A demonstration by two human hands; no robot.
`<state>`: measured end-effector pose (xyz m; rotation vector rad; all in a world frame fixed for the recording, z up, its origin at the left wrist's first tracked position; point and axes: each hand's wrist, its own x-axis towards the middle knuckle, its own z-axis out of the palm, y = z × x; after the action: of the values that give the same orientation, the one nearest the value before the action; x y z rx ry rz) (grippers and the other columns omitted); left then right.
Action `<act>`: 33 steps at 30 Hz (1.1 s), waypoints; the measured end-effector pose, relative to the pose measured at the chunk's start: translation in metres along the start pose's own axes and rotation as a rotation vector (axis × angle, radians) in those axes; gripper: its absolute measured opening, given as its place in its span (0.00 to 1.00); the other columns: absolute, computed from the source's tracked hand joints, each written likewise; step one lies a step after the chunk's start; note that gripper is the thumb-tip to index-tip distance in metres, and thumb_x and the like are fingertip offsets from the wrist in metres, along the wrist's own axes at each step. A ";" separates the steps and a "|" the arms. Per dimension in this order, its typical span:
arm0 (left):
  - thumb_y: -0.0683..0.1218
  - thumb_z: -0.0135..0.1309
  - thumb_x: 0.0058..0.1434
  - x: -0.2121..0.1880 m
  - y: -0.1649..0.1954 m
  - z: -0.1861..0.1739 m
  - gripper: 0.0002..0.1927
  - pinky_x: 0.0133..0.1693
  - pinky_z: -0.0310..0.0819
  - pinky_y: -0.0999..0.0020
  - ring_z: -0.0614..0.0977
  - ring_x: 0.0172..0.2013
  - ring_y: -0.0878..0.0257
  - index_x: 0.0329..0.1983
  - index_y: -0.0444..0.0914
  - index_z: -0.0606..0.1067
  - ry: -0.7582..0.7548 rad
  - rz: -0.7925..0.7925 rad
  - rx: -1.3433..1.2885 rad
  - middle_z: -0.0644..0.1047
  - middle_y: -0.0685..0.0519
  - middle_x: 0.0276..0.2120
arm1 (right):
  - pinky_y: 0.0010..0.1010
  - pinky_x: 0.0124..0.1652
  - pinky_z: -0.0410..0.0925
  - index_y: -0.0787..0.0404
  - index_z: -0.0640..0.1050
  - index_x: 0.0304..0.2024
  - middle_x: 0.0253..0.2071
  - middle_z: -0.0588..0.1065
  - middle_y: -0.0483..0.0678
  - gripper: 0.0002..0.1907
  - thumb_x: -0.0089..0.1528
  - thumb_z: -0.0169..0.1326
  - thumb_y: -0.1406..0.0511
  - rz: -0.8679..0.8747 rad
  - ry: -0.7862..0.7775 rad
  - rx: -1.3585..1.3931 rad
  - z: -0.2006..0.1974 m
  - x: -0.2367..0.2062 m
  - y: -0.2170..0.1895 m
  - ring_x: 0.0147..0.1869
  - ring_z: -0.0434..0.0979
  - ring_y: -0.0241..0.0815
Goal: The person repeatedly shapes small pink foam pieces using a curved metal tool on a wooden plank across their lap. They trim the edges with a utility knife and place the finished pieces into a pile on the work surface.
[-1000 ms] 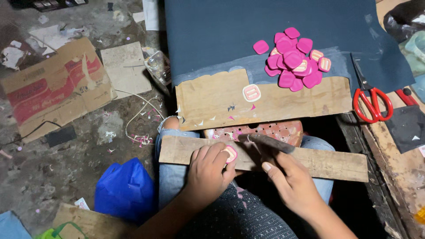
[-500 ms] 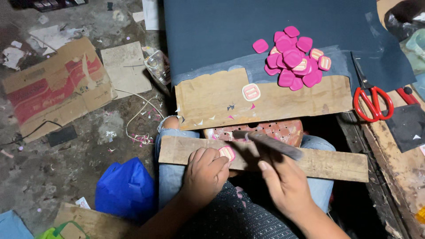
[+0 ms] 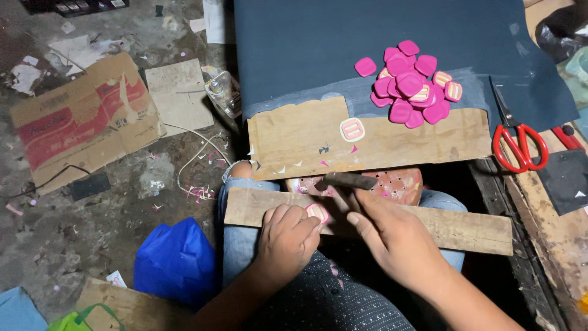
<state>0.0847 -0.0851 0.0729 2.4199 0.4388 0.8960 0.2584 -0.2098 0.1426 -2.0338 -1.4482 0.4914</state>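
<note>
Head view: my left hand (image 3: 286, 236) pinches a small pink piece (image 3: 317, 213) flat against the plank (image 3: 456, 227) lying across my knees, fingertips closed tight on it. My right hand (image 3: 392, 236) is closed around a dark file (image 3: 349, 180), whose tip sits just beside the piece.

I judge the main risk to be the file skidding off that small piece onto my left fingertips, since they crowd its edge. The plank only rests on my legs, so a hard push could rock it and let the piece slip loose.

Room is tight ahead: the wooden board (image 3: 306, 138) with one finished piece (image 3: 352, 129) lies just beyond the plank, and the pink pile (image 3: 411, 83) sits further back on the dark sheet (image 3: 318, 43). Red scissors (image 3: 519, 144) lie to the right, well apart from my stroke. To my left the floor holds a blue bag (image 3: 174, 260) and cardboard (image 3: 79, 122).
</note>
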 end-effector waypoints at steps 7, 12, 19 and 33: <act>0.41 0.60 0.54 -0.005 0.000 0.002 0.08 0.42 0.66 0.57 0.75 0.35 0.55 0.38 0.40 0.79 0.021 0.031 0.041 0.73 0.54 0.31 | 0.46 0.40 0.71 0.59 0.73 0.57 0.40 0.79 0.57 0.21 0.62 0.55 0.61 -0.027 -0.125 -0.038 -0.005 0.010 -0.005 0.43 0.79 0.61; 0.43 0.61 0.57 -0.005 -0.001 0.004 0.07 0.42 0.66 0.57 0.75 0.36 0.55 0.39 0.40 0.79 0.027 0.045 0.048 0.73 0.55 0.31 | 0.44 0.40 0.72 0.57 0.74 0.56 0.42 0.79 0.56 0.20 0.63 0.56 0.61 -0.097 -0.096 -0.017 0.003 0.008 -0.001 0.43 0.80 0.60; 0.49 0.64 0.49 0.006 0.008 0.006 0.13 0.40 0.63 0.54 0.74 0.36 0.50 0.33 0.40 0.75 0.057 -0.068 0.128 0.73 0.50 0.33 | 0.39 0.38 0.75 0.59 0.71 0.63 0.44 0.79 0.54 0.26 0.63 0.58 0.61 0.351 -0.079 0.063 0.006 -0.008 0.024 0.39 0.83 0.55; 0.44 0.64 0.55 -0.004 0.004 0.005 0.08 0.46 0.65 0.57 0.76 0.41 0.55 0.38 0.40 0.80 0.043 -0.110 0.041 0.74 0.53 0.36 | 0.33 0.49 0.71 0.64 0.74 0.58 0.47 0.79 0.57 0.20 0.64 0.55 0.65 0.056 0.163 0.180 0.031 -0.042 0.037 0.48 0.82 0.50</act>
<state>0.0856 -0.0917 0.0695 2.3917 0.6054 0.9008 0.2514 -0.2505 0.0933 -1.9280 -1.2092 0.4502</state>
